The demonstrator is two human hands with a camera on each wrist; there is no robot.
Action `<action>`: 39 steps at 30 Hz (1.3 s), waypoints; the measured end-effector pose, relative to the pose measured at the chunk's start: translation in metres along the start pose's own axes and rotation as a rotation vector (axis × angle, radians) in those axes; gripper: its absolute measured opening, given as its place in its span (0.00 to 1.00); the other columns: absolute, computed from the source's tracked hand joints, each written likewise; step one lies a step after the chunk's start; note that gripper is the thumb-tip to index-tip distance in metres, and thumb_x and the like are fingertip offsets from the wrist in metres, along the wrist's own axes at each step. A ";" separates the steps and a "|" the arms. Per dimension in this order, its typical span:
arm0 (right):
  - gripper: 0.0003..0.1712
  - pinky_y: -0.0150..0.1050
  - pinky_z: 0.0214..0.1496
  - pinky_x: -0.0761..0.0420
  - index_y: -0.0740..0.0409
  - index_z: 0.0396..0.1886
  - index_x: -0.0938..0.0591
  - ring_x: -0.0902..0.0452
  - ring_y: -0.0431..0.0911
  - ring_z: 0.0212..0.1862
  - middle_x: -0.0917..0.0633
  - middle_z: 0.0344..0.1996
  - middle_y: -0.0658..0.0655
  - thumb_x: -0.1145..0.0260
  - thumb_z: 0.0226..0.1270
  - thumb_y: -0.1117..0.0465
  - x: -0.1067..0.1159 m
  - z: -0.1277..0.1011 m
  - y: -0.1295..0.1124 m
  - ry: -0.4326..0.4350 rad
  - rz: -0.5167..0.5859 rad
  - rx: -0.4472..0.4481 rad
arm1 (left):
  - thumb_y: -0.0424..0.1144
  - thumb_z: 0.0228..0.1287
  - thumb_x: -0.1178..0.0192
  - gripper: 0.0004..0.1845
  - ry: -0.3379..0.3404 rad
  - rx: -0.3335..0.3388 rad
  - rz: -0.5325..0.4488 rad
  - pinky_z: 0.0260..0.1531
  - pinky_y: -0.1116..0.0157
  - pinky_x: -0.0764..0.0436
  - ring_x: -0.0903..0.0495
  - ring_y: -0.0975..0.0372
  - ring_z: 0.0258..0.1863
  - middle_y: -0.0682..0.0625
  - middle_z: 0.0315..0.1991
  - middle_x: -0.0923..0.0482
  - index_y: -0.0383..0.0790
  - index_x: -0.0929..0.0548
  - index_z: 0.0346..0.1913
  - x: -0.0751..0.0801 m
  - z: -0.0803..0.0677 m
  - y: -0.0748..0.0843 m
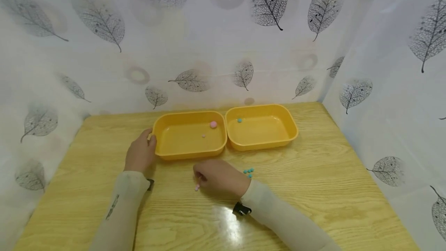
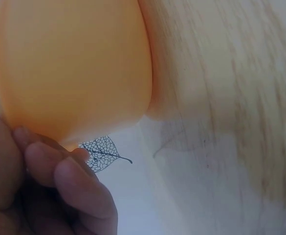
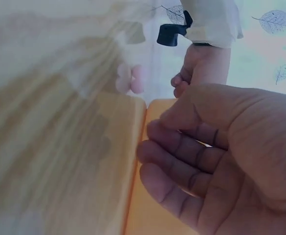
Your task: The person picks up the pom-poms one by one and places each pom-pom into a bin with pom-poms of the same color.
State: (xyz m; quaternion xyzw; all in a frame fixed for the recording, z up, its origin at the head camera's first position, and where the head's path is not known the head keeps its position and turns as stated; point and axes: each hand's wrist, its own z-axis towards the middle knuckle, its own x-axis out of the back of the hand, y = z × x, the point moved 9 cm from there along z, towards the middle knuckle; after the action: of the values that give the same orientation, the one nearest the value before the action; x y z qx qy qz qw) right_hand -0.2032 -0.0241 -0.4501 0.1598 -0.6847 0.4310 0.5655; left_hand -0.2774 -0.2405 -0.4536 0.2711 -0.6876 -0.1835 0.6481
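Observation:
My left hand [image 1: 141, 152] grips the left end of a yellow tray [image 1: 189, 155]. In the left wrist view, its curled fingers [image 2: 79, 188] lie against the tray's wall [image 2: 84, 63]. Inside this tray are a larger pink ball [image 1: 213, 124] and a small pink bead [image 1: 203, 136]. In front of the tray, my right hand [image 1: 219, 176] hovers low over the table beside small pink beads [image 1: 197, 187]. The right wrist view shows its fingers [image 3: 157, 181] loosely bent, thumb near the index fingertip. Nothing is visible between them; the beads [image 3: 130, 78] lie apart from the fingertips.
A second yellow tray [image 1: 263, 145] stands against the first one's right side, with a blue bead [image 1: 239, 120] inside. Several blue beads [image 1: 249, 171] lie on the wooden table [image 1: 313, 189] beyond my right wrist. A leaf-patterned curtain [image 1: 216, 49] borders the table's back and sides.

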 end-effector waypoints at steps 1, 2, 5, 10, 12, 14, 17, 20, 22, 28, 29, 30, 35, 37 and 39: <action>0.09 0.27 0.33 0.30 0.45 0.32 0.22 0.31 0.34 0.29 0.24 0.26 0.40 0.35 0.67 0.65 0.002 0.000 0.000 0.001 0.007 -0.004 | 0.49 0.85 0.65 0.31 0.001 0.000 -0.001 0.56 0.40 0.23 0.19 0.42 0.54 0.29 0.63 0.23 0.34 0.40 0.79 0.000 0.000 0.000; 0.07 0.27 0.33 0.29 0.46 0.34 0.20 0.30 0.34 0.30 0.23 0.28 0.40 0.35 0.68 0.65 0.004 0.000 0.000 0.002 0.013 -0.007 | 0.49 0.85 0.65 0.31 0.002 0.002 -0.002 0.57 0.40 0.23 0.19 0.42 0.54 0.29 0.63 0.23 0.34 0.40 0.79 0.000 0.000 0.000; 0.06 0.27 0.36 0.27 0.51 0.44 0.17 0.29 0.34 0.32 0.20 0.32 0.43 0.35 0.70 0.64 0.009 0.000 -0.001 0.001 0.015 -0.008 | 0.49 0.85 0.64 0.31 0.001 0.006 -0.005 0.55 0.41 0.23 0.19 0.43 0.52 0.29 0.62 0.23 0.34 0.40 0.79 0.000 0.000 0.000; 0.10 0.27 0.42 0.23 0.54 0.52 0.16 0.25 0.34 0.37 0.16 0.38 0.45 0.34 0.73 0.64 0.018 0.000 -0.001 0.017 0.020 -0.015 | 0.49 0.85 0.64 0.31 0.002 0.005 -0.006 0.51 0.43 0.22 0.20 0.45 0.47 0.30 0.61 0.21 0.35 0.40 0.79 -0.001 0.000 -0.002; 0.10 0.29 0.44 0.22 0.55 0.52 0.16 0.24 0.35 0.39 0.16 0.40 0.46 0.35 0.74 0.64 0.023 0.000 -0.001 0.033 0.023 -0.018 | 0.49 0.85 0.64 0.31 0.003 0.005 -0.006 0.51 0.44 0.22 0.20 0.46 0.47 0.31 0.60 0.21 0.35 0.39 0.79 -0.001 0.000 -0.003; 0.09 0.30 0.44 0.21 0.56 0.51 0.17 0.24 0.37 0.39 0.16 0.40 0.47 0.35 0.74 0.64 0.028 0.001 0.000 0.055 0.019 -0.016 | 0.49 0.85 0.64 0.31 0.002 0.006 -0.007 0.51 0.43 0.22 0.20 0.46 0.47 0.31 0.60 0.21 0.35 0.39 0.79 -0.001 0.000 -0.004; 0.08 0.32 0.44 0.21 0.57 0.50 0.17 0.24 0.39 0.39 0.16 0.38 0.49 0.35 0.74 0.65 0.037 0.000 0.003 0.102 0.004 -0.002 | 0.49 0.85 0.64 0.31 -0.002 0.005 -0.014 0.53 0.43 0.22 0.20 0.46 0.48 0.31 0.60 0.21 0.35 0.39 0.79 -0.001 0.000 -0.003; 0.06 0.34 0.42 0.22 0.58 0.47 0.17 0.25 0.40 0.37 0.18 0.36 0.49 0.33 0.73 0.65 0.049 -0.002 0.009 0.155 -0.004 -0.008 | 0.49 0.85 0.63 0.31 -0.004 -0.001 -0.016 0.54 0.42 0.23 0.21 0.45 0.48 0.31 0.60 0.22 0.34 0.39 0.79 0.000 -0.001 -0.001; 0.05 0.34 0.42 0.21 0.57 0.46 0.17 0.24 0.40 0.37 0.17 0.36 0.49 0.33 0.73 0.65 0.058 -0.004 0.014 0.189 0.018 -0.029 | 0.49 0.85 0.63 0.30 -0.004 -0.005 -0.013 0.54 0.42 0.23 0.21 0.45 0.48 0.31 0.60 0.21 0.34 0.39 0.79 0.000 -0.002 0.001; 0.02 0.36 0.44 0.19 0.54 0.43 0.17 0.22 0.40 0.39 0.15 0.38 0.48 0.35 0.73 0.63 0.085 -0.015 0.034 0.308 0.044 -0.099 | 0.47 0.85 0.62 0.30 -0.010 -0.013 -0.007 0.53 0.43 0.22 0.20 0.45 0.46 0.31 0.59 0.21 0.34 0.39 0.79 0.000 -0.003 0.002; 0.02 0.36 0.45 0.19 0.54 0.42 0.17 0.21 0.41 0.39 0.15 0.38 0.48 0.35 0.73 0.62 0.089 -0.017 0.037 0.329 0.039 -0.104 | 0.47 0.85 0.62 0.30 -0.010 -0.014 -0.006 0.52 0.43 0.22 0.20 0.46 0.45 0.31 0.58 0.20 0.34 0.39 0.79 0.000 -0.003 0.002; 0.02 0.36 0.45 0.19 0.54 0.42 0.17 0.21 0.41 0.39 0.15 0.37 0.48 0.34 0.73 0.62 0.093 -0.019 0.040 0.349 0.038 -0.111 | 0.47 0.85 0.62 0.30 -0.009 -0.015 -0.004 0.52 0.43 0.22 0.21 0.46 0.45 0.31 0.58 0.20 0.34 0.39 0.79 0.000 -0.003 0.002; 0.03 0.38 0.43 0.18 0.54 0.41 0.16 0.21 0.43 0.39 0.16 0.37 0.49 0.34 0.71 0.62 0.113 -0.029 0.057 0.434 0.007 -0.170 | 0.48 0.85 0.62 0.30 -0.013 -0.019 0.000 0.50 0.44 0.22 0.21 0.46 0.43 0.31 0.56 0.20 0.34 0.39 0.79 0.001 -0.003 0.004; 0.04 0.39 0.43 0.18 0.55 0.42 0.15 0.21 0.44 0.39 0.16 0.36 0.50 0.34 0.70 0.64 0.120 -0.033 0.064 0.466 -0.008 -0.198 | 0.48 0.85 0.63 0.30 -0.012 -0.022 -0.001 0.49 0.44 0.22 0.21 0.47 0.43 0.31 0.56 0.20 0.34 0.39 0.79 0.001 -0.003 0.004; 0.05 0.39 0.43 0.18 0.55 0.42 0.16 0.20 0.46 0.39 0.16 0.36 0.51 0.35 0.68 0.65 0.125 -0.036 0.070 0.488 -0.016 -0.219 | 0.48 0.85 0.63 0.30 -0.009 -0.025 -0.001 0.48 0.45 0.22 0.21 0.47 0.42 0.31 0.56 0.19 0.34 0.39 0.79 0.002 -0.003 0.005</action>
State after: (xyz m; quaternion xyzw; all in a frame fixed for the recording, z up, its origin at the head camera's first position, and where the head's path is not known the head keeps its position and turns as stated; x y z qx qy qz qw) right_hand -0.2680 0.0780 -0.3651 -0.0057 -0.5693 0.3756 0.7313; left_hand -0.2753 -0.2372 -0.4490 0.2624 -0.6878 -0.1937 0.6485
